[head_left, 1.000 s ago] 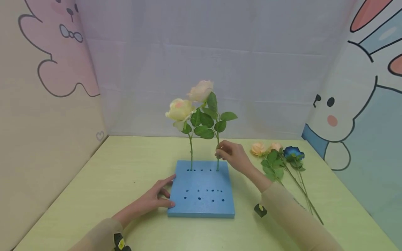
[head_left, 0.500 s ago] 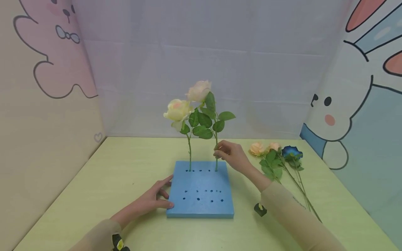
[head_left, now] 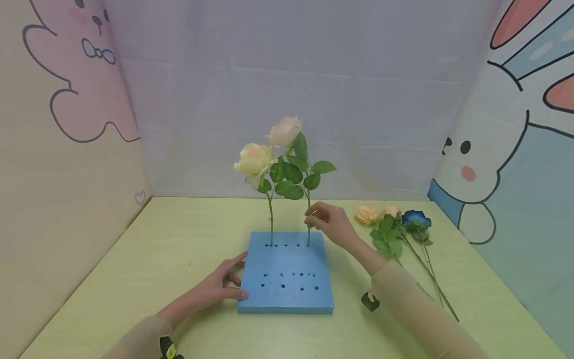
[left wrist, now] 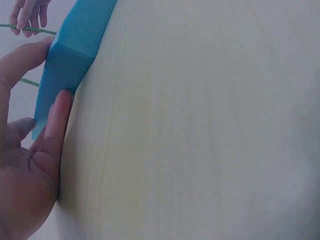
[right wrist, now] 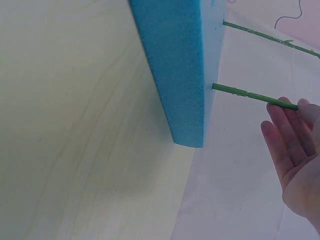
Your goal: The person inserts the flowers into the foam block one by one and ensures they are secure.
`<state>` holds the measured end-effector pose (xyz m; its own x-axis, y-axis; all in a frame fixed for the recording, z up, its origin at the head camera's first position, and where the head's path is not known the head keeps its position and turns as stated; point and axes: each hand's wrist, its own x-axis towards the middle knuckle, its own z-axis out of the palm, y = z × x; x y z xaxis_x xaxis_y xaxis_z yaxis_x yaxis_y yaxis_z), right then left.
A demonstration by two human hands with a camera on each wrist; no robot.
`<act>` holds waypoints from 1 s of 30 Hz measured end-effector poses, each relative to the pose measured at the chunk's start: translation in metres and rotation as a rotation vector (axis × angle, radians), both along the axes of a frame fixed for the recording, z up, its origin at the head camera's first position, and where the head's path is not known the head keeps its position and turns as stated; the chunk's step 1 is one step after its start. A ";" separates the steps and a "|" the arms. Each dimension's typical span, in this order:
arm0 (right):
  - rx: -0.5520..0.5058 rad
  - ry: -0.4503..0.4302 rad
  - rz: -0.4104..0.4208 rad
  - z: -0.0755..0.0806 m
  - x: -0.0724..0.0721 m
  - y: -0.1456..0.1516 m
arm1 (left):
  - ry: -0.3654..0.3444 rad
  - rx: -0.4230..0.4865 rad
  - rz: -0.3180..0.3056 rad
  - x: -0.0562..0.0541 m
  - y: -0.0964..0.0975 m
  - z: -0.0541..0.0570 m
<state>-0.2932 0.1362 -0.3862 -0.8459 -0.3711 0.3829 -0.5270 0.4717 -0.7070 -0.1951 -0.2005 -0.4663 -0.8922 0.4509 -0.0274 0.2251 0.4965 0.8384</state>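
Observation:
A blue foam board (head_left: pixel 291 262) with rows of small holes lies on the table. My left hand (head_left: pixel 218 285) rests against its left edge, fingers fairly straight along the side and thumb at the top edge. Near the board's back right corner, my right hand (head_left: pixel 333 223) pinches the green stem of a pale pink rose (head_left: pixel 284 131) between thumb and fingers. That stem's lower end is in a hole, as the right wrist view also shows at the stem (right wrist: pixel 240 93). A pale yellow rose (head_left: pixel 254 160) stands upright in a back left hole, untouched.
To the right on the table (head_left: pixel 179 234) lie two peach roses (head_left: pixel 366 214) and a blue rose (head_left: pixel 416 219), their stems crossing toward the front. A white cloth (head_left: pixel 233 99) hangs behind the table, with cartoon-printed panels at both sides.
The view has shifted slightly. Both hands, the board and the standing roses keep the same positions relative to each other.

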 end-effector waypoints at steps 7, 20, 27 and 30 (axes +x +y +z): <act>-0.004 0.023 -0.043 -0.002 0.003 0.000 | -0.001 0.021 -0.005 0.001 0.001 0.002; -0.021 0.090 -0.088 -0.004 0.014 0.009 | 0.014 0.009 -0.001 -0.001 0.000 -0.001; -0.099 0.114 -0.112 -0.007 0.019 0.020 | 0.003 0.020 0.001 -0.001 0.000 -0.002; -0.141 0.151 -0.112 -0.007 0.021 0.025 | 0.002 0.019 0.002 0.000 0.000 -0.001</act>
<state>-0.2717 0.1617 -0.3929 -0.8079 -0.2121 0.5498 -0.5818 0.4354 -0.6870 -0.1954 -0.2000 -0.4677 -0.8931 0.4495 -0.0174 0.2256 0.4810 0.8472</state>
